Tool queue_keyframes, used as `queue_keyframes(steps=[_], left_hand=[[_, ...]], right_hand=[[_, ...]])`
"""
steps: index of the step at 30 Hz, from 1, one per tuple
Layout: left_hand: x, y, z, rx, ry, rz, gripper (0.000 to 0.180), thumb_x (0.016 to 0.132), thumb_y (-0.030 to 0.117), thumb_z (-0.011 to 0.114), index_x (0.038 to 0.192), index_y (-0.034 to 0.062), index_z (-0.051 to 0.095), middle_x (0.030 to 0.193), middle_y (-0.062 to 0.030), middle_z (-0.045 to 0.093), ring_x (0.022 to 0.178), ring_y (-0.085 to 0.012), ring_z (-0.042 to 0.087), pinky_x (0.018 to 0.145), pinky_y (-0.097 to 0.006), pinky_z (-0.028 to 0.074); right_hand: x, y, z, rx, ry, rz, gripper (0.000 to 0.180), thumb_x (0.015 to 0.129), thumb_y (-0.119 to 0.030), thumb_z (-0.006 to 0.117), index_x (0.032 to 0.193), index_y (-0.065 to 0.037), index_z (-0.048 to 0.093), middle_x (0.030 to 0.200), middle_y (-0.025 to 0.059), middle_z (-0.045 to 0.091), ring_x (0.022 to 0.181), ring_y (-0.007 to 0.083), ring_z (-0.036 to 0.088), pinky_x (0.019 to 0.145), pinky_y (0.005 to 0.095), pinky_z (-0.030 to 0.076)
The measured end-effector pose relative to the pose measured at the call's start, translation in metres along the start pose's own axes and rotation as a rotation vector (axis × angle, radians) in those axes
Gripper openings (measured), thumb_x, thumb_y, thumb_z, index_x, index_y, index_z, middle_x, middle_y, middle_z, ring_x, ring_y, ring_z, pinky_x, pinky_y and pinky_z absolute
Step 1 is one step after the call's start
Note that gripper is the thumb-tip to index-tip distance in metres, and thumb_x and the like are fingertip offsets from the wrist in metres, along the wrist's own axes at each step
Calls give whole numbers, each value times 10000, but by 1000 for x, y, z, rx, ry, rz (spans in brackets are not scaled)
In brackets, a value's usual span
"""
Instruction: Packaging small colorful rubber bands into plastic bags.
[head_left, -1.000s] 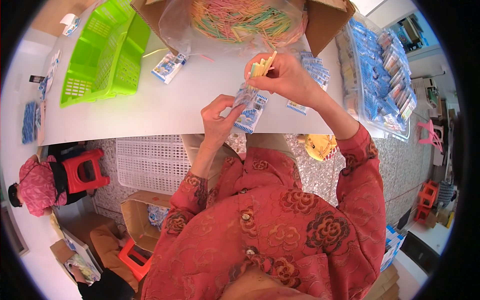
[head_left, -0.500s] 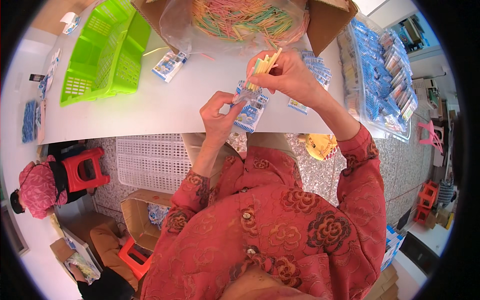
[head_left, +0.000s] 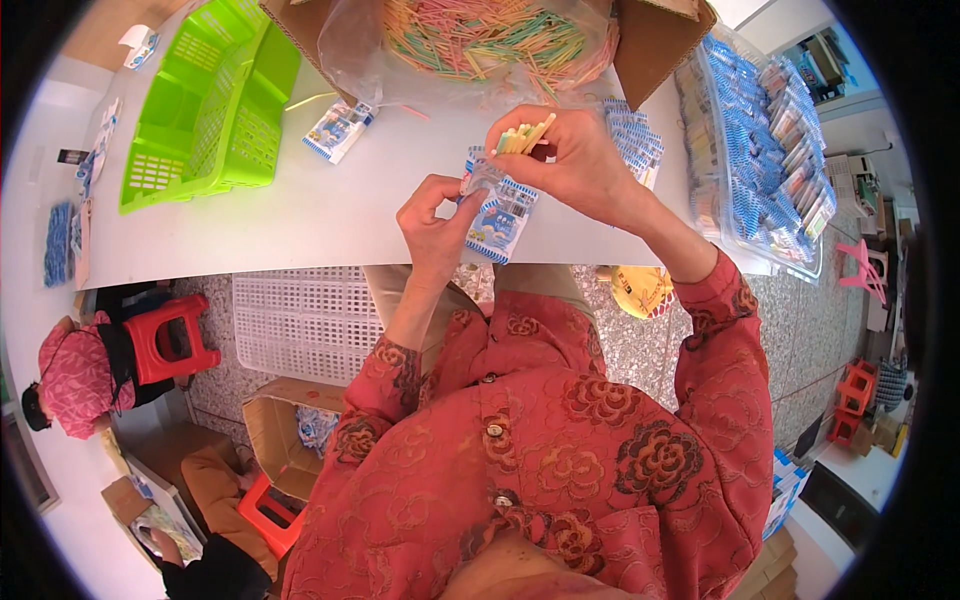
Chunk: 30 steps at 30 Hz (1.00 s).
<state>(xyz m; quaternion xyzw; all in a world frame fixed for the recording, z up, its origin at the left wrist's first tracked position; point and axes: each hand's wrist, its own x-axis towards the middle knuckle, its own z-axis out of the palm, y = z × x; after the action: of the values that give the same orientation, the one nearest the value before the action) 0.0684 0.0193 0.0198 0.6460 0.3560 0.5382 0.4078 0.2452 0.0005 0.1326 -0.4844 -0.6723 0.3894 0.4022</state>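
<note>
Between the thumb and fingers of my left hand (head_left: pixel 430 228) is the edge of a small clear plastic packet (head_left: pixel 483 178) with blue-and-white printing. My right hand (head_left: pixel 585 165) is closed round a bundle of thin pastel sticks (head_left: pixel 527 136), mostly yellow with some green and pink. The bundle is just above and right of the packet's upper end, apart from it. Against the left hand's fingertips, a blue-and-white printed packet (head_left: pixel 500 230) shows at the table's near edge; whether it is separate from the held one I cannot tell.
An open cardboard box (head_left: pixel 655 50), lined with clear plastic, holds many loose pastel sticks (head_left: pixel 480 40). A green basket (head_left: pixel 250 120) stands left, near a single packet (head_left: pixel 340 132). Stacked packets (head_left: pixel 632 140) lie right, beside a clear bin (head_left: pixel 708 180) of filled packets. Another person (head_left: pixel 85 365) is at far left.
The stick bundle in my right hand has tilted from nearly upright to flatter and moved slightly away from the packet. My left hand keeps its hold on the packet, barely moved.
</note>
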Motion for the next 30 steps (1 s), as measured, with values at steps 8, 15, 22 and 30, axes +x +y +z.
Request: queue_keyframes(steps=[8, 15, 22, 30], left_hand=[[0, 8, 0, 37, -51, 53, 118, 709, -42, 732, 772, -4, 641, 758, -66, 647, 676, -134, 611, 596, -248, 457], [4, 8, 4, 40, -60, 52, 119, 707, -45, 732, 772, -10, 639, 758, -70, 645, 672, -141, 609, 600, -253, 459], [6, 7, 5, 43, -56, 76, 119, 706, -50, 729, 770, -12, 637, 752, -72, 643, 664, -143, 609, 595, -254, 462], [6, 5, 3, 63, -90, 97, 132, 692, -53, 734, 762, -8, 631, 754, -79, 645, 664, -155, 616, 592, -263, 466]], right_hand=[[7, 8, -4, 56, -21, 77, 61, 864, -79, 633, 911, -41, 625, 760, -52, 555, 665, 13, 470, 563, 187, 382], [9, 12, -2, 72, 1, 24, 69, 858, -101, 640, 906, -52, 635, 721, -57, 545, 633, 13, 457, 532, 188, 359], [18, 11, -16, 129, -61, 131, 93, 846, -144, 656, 876, -56, 650, 685, -46, 537, 577, 23, 447, 499, 194, 344], [21, 20, -19, 176, -94, 161, 90, 846, -167, 655, 866, -79, 655, 666, -49, 530, 558, 19, 421, 492, 185, 319]])
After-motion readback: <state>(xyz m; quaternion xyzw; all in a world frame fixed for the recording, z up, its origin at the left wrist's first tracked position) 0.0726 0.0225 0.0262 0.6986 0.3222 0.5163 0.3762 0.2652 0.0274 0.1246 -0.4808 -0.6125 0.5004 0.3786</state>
